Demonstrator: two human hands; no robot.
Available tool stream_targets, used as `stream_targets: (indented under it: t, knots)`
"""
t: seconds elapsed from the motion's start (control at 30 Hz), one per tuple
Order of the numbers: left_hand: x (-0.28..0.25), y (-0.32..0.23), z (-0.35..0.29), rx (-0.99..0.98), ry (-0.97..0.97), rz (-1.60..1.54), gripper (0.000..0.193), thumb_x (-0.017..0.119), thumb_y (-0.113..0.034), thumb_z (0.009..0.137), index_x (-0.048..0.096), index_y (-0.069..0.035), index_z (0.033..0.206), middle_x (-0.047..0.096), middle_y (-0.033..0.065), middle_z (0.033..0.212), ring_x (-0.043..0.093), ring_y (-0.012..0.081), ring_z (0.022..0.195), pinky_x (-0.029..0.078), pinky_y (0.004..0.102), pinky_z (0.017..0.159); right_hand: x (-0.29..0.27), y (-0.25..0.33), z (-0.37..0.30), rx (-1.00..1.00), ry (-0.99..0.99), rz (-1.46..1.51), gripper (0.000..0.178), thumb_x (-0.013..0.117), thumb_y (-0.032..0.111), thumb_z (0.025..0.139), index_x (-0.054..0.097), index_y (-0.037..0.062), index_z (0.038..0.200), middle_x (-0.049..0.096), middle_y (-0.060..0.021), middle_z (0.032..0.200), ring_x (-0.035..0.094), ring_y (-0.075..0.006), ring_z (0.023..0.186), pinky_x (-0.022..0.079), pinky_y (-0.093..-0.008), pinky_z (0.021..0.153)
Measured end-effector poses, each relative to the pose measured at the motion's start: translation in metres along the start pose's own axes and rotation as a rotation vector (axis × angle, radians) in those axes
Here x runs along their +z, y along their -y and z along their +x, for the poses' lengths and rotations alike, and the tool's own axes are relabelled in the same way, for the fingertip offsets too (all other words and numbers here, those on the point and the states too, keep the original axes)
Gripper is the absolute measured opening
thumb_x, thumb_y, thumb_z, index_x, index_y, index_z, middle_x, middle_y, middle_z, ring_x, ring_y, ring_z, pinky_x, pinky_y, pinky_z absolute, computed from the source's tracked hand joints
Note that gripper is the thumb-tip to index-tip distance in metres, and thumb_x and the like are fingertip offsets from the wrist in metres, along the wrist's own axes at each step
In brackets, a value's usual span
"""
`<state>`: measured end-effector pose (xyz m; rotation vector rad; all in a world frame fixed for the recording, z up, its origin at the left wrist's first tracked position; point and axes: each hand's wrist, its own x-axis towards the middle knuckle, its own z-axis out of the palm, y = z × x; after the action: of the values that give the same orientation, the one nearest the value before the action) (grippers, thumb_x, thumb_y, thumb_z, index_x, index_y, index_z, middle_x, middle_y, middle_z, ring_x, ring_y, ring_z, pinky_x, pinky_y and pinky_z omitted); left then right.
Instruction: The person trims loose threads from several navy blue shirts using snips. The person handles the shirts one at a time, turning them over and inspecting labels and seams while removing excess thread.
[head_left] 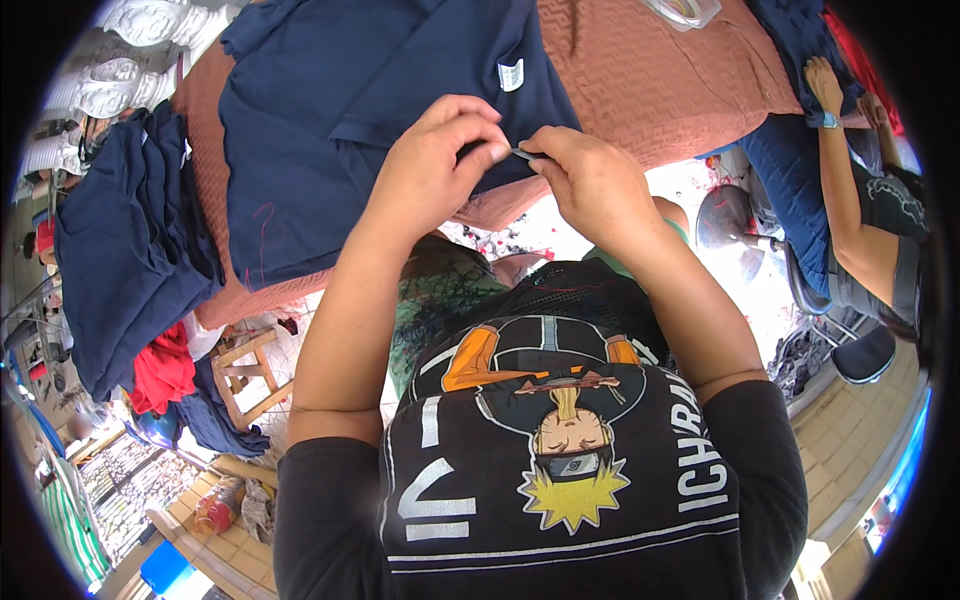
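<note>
Looks like close-up tool work at the navy cloth point(290, 160): right hand point(592, 185) pinches small metal tool point(523, 154), left hand point(432, 165) curled, grip unclear; next move needs steady alignment.

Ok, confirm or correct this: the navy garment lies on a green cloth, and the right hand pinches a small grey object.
Not green: the head view shows the navy garment on a brown cloth. The right hand pinches a small grey object.

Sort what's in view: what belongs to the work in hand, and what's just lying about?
Likely in the work:
small grey tool, in the right hand
navy garment, nearest the left hand

Seemingly lying about:
red cloth
wooden frame
pale container
</note>
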<state>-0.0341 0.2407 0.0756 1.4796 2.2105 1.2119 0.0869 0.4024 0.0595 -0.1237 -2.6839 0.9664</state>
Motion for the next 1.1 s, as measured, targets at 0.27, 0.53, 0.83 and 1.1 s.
stream_targets:
  t: [0.27, 0.53, 0.83, 1.1]
  knots:
    - [-0.053, 0.001, -0.014, -0.108, 0.118, -0.042, 0.015, 0.062, -0.008, 0.087, 0.070, -0.002, 0.098, 0.066, 0.0083, 0.106, 0.060, 0.0208, 0.103, 0.044, 0.0333, 0.094, -0.006, -0.005, -0.004, -0.075, -0.128, -0.090, 0.025, 0.068, 0.010, 0.080, 0.062, 0.0097, 0.104, 0.062, -0.0065, 0.101, 0.065, -0.0293, 0.081, 0.052, -0.0411, 0.068]
    - [-0.030, 0.036, -0.019, -0.097, -0.144, 0.465, 0.032, 0.060, -0.007, 0.087, 0.065, -0.010, 0.118, 0.064, 0.0071, 0.117, 0.059, 0.0251, 0.110, 0.041, 0.0365, 0.100, -0.015, -0.031, 0.005, -0.037, -0.048, 0.262, 0.013, 0.070, 0.012, 0.082, 0.068, 0.0067, 0.093, 0.064, -0.0081, 0.077, 0.063, -0.0199, 0.066, 0.051, -0.0329, 0.060]
    - [-0.013, 0.024, 0.001, 0.030, -0.437, 0.525, 0.023, 0.067, -0.011, 0.087, 0.069, -0.008, 0.110, 0.066, 0.0069, 0.101, 0.062, 0.0168, 0.086, 0.050, 0.0302, 0.079, -0.010, -0.035, 0.010, 0.437, 0.000, 0.481, 0.020, 0.069, 0.021, 0.088, 0.072, 0.0035, 0.097, 0.065, -0.0018, 0.069, 0.052, -0.0067, 0.051, 0.044, -0.0263, 0.048]
    - [0.035, 0.000, 0.007, 0.070, -0.255, 0.326, 0.028, 0.076, -0.007, 0.075, 0.072, -0.010, 0.103, 0.063, 0.0011, 0.107, 0.063, 0.0178, 0.082, 0.051, 0.0296, 0.073, 0.002, -0.046, 0.009, 0.327, -0.082, 0.516, 0.020, 0.069, 0.021, 0.088, 0.072, 0.0035, 0.097, 0.065, -0.0020, 0.070, 0.053, -0.0067, 0.050, 0.044, -0.0258, 0.046]
